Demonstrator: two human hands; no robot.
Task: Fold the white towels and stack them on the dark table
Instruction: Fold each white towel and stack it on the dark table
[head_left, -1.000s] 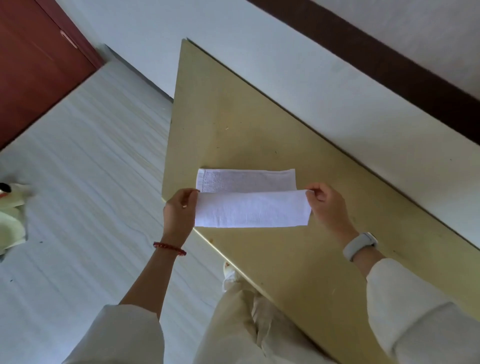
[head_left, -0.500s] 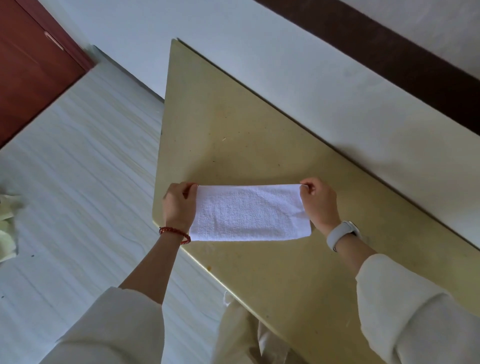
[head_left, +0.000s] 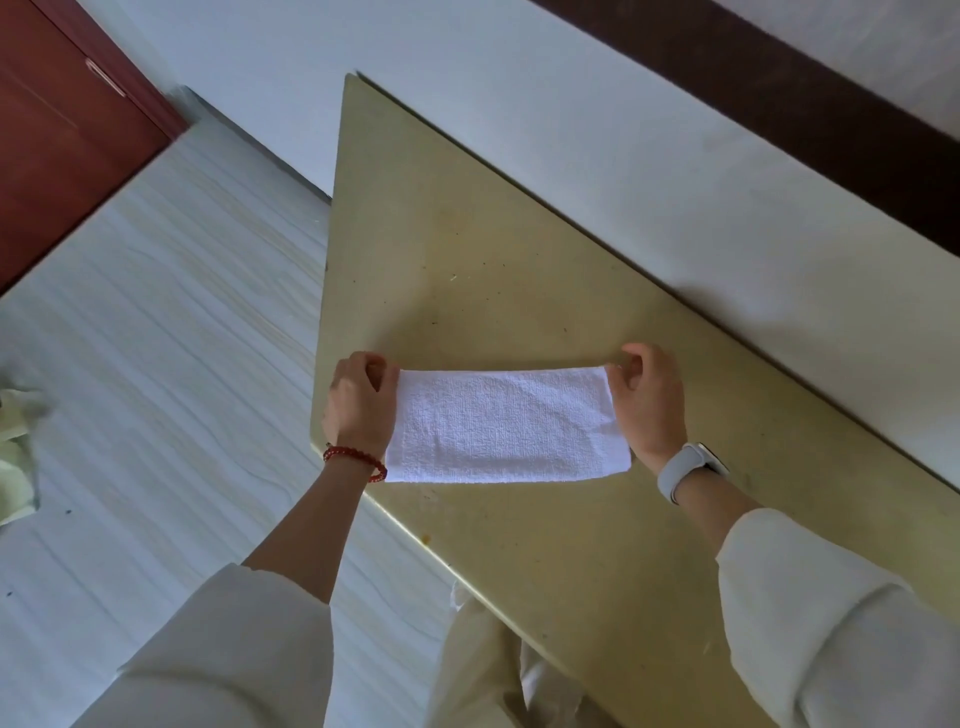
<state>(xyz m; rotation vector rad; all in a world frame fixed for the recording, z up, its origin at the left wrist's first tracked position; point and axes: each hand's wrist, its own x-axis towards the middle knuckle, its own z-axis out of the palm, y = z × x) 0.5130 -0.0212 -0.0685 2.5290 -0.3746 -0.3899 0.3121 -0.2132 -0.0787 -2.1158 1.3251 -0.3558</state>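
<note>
A white towel (head_left: 498, 423), folded into a long narrow strip, is stretched between my two hands near the left corner of the olive-yellow table (head_left: 467, 260). My left hand (head_left: 358, 402), with a red bead bracelet at the wrist, pinches the towel's left upper corner. My right hand (head_left: 647, 397), with a white watch at the wrist, pinches the right upper corner. Whether the towel rests on the tabletop or hangs just above it cannot be told.
The table's long far edge runs along a white wall (head_left: 571, 130) with a dark band. A pale wood-grain floor (head_left: 156, 338) lies to the left, with a red-brown door (head_left: 57, 140) beyond it. A pale yellow-green object (head_left: 13, 457) lies at the left edge.
The near half of the towel has been brought over the far half, so one narrow strip shows instead of two layers. Both hands have kept their hold on the ends.
</note>
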